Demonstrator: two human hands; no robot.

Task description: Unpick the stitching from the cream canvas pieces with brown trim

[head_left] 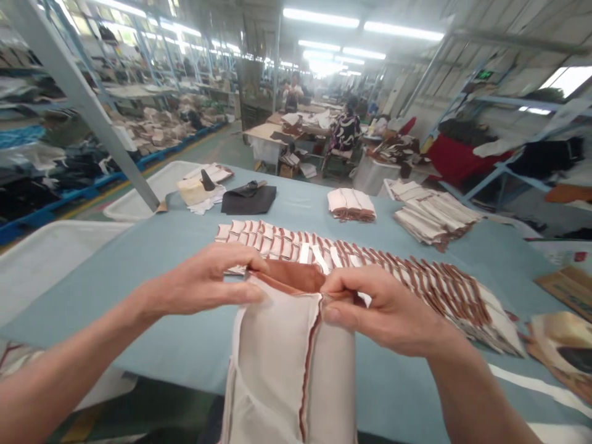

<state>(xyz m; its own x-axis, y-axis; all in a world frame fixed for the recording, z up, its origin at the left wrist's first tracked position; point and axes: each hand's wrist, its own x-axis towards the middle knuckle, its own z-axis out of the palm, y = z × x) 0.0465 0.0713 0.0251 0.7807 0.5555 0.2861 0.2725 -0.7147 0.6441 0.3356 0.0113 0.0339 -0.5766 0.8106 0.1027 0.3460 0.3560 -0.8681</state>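
Both hands hold the upper edge of a sewn leather piece (277, 357), pale on the outside with brown showing inside its open top and along a raised seam. My left hand (231, 280) pinches the left corner between thumb and fingers. At the right, my right hand (365, 302) grips the edge close to the seam, thumb in front. The piece hangs down at the table's near edge, its lower end out of view. Just beyond the hands runs a long row of overlapping similar pieces (416, 287), pale with brown edges, with white strips lying on it.
The blue-green table (185, 339) bears a black folded piece (250, 198), a small pale stack (351, 203) and a larger stack (435, 213). White bins (55, 259) stand at the left beside a slanted metal post (92, 105). Farther back, a person (345, 132) sits near another table.
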